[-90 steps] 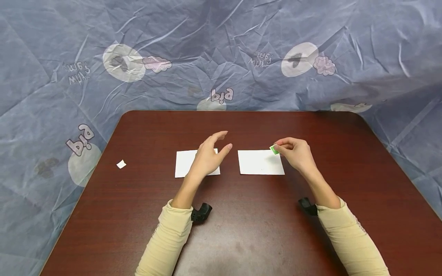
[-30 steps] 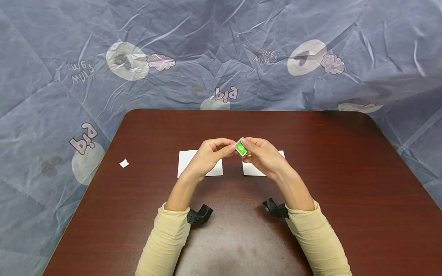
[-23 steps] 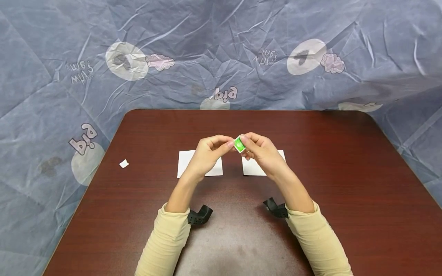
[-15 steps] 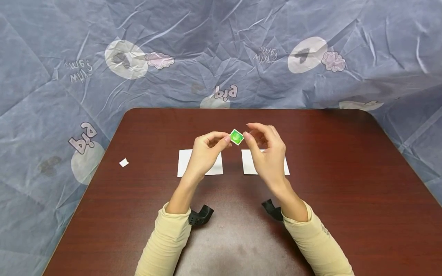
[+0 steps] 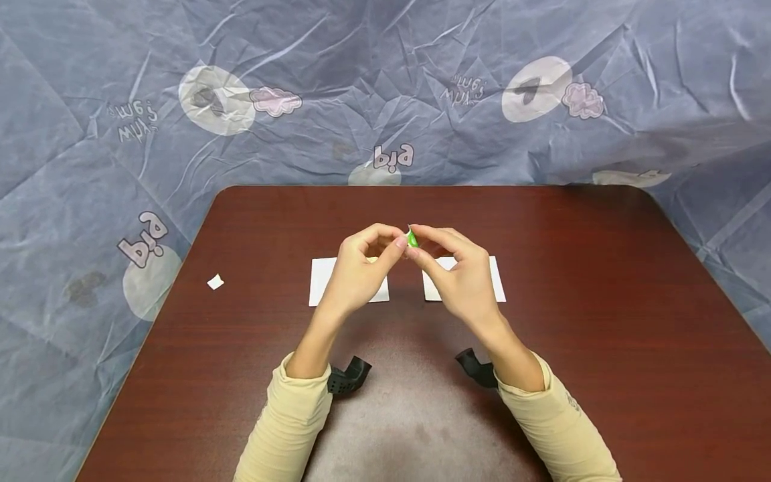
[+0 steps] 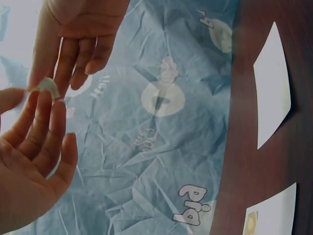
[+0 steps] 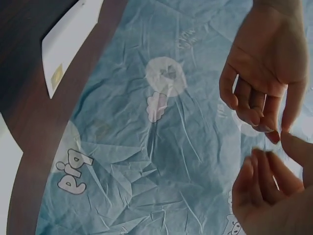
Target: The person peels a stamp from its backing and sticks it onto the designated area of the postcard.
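Observation:
A small green sticker (image 5: 412,238) with a white edge is held up between both hands, bent and seen partly edge-on. My left hand (image 5: 355,271) pinches its left side between thumb and fingers. On its other side, my right hand (image 5: 460,278) has thumb and index fingertips on it. In the left wrist view the sticker (image 6: 47,86) looks pale and curved, with my left hand (image 6: 36,156) below and my right hand (image 6: 88,24) above. Fingers hide it in the right wrist view. Two white cards lie behind the hands, a left card (image 5: 321,278) and a right card (image 5: 495,278).
A yellowish square (image 6: 252,223) sits in a corner of the left card. One small white paper piece (image 5: 215,282) lies at the left of the brown table (image 5: 572,268). A wrinkled blue-grey sheet (image 5: 337,60) hangs behind the table.
From the right, my right hand brought the sticker to my left hand, which took hold of it too. The sticker rose slightly, lay flat toward the view, then bent between the fingertips.

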`<state>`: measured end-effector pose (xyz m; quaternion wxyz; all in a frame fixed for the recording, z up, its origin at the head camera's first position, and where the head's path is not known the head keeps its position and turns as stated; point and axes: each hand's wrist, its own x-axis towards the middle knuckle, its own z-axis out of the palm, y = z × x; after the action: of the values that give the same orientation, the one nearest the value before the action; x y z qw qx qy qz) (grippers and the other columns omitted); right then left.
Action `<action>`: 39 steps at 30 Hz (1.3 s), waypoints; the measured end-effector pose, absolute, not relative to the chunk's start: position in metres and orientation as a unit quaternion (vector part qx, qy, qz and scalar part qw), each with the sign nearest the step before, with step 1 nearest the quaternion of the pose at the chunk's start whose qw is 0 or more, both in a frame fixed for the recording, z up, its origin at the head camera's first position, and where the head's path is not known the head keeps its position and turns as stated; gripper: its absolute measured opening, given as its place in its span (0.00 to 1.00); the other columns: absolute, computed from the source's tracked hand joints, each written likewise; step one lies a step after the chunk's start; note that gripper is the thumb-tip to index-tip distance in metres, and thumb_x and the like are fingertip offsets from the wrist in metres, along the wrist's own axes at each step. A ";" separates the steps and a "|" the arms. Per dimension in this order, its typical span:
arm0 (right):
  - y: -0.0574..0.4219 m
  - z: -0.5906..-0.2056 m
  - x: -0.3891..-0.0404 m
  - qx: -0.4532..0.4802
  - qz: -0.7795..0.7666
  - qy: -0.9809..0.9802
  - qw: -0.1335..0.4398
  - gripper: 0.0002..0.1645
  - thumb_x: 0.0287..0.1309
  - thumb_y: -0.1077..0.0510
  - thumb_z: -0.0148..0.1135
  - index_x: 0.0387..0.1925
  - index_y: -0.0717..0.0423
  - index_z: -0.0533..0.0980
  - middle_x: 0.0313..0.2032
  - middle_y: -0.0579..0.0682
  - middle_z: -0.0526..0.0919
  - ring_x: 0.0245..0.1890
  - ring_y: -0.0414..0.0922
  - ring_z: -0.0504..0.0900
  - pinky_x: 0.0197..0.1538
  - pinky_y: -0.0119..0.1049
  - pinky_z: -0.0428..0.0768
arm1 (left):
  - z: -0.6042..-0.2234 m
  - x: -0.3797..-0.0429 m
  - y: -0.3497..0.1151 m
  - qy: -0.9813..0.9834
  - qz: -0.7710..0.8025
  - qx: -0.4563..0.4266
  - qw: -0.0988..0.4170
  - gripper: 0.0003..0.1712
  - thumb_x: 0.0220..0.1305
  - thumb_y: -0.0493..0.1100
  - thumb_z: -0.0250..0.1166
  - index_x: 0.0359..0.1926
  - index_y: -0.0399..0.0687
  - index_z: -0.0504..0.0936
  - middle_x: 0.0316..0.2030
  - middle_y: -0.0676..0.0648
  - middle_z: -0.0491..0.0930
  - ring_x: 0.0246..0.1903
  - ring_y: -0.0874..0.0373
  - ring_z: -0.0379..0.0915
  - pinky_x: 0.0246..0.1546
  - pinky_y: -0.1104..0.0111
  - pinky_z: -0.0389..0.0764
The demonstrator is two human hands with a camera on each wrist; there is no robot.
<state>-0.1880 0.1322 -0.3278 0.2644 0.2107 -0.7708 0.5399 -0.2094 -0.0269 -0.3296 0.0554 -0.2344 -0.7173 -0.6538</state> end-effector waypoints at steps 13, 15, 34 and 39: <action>0.132 -0.326 -0.186 0.218 0.572 -0.753 0.240 0.11 0.55 0.71 0.65 0.42 0.67 0.81 0.37 0.54 0.86 0.34 0.44 0.84 0.39 0.33 0.80 | -0.332 -0.211 -0.023 -0.703 -0.661 -0.248 0.087 0.06 0.64 0.36 0.63 0.40 0.39 0.76 0.32 0.44 0.81 0.31 0.56 0.76 0.34 0.65 0.77; 0.131 -0.326 -0.185 0.217 0.580 -0.749 0.234 0.11 0.55 0.72 0.64 0.42 0.68 0.81 0.35 0.56 0.86 0.31 0.43 0.83 0.37 0.33 0.79 | -0.332 -0.211 -0.023 -0.714 -0.651 -0.240 0.094 0.10 0.63 0.37 0.64 0.44 0.40 0.75 0.32 0.45 0.79 0.32 0.58 0.74 0.35 0.66 0.76; 0.138 -0.321 -0.184 0.187 0.574 -0.784 0.147 0.07 0.62 0.67 0.59 0.38 0.67 0.81 0.29 0.53 0.83 0.29 0.43 0.80 0.35 0.32 0.77 | -0.330 -0.212 -0.025 -0.691 -0.678 -0.245 0.055 0.10 0.64 0.34 0.62 0.44 0.33 0.84 0.38 0.45 0.84 0.34 0.48 0.80 0.36 0.61 0.81; 0.140 -0.317 -0.182 0.182 0.592 -0.780 0.091 0.09 0.65 0.66 0.56 0.40 0.68 0.80 0.32 0.56 0.83 0.34 0.53 0.81 0.39 0.35 0.79 | -0.329 -0.212 -0.026 -0.686 -0.683 -0.246 0.047 0.10 0.65 0.33 0.61 0.44 0.31 0.83 0.40 0.42 0.84 0.36 0.57 0.80 0.39 0.60 0.80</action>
<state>-0.1818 0.1396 -0.3168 0.0913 0.1821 -0.7798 0.5919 -0.2115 -0.0260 -0.3286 0.0468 -0.2464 -0.6861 -0.6829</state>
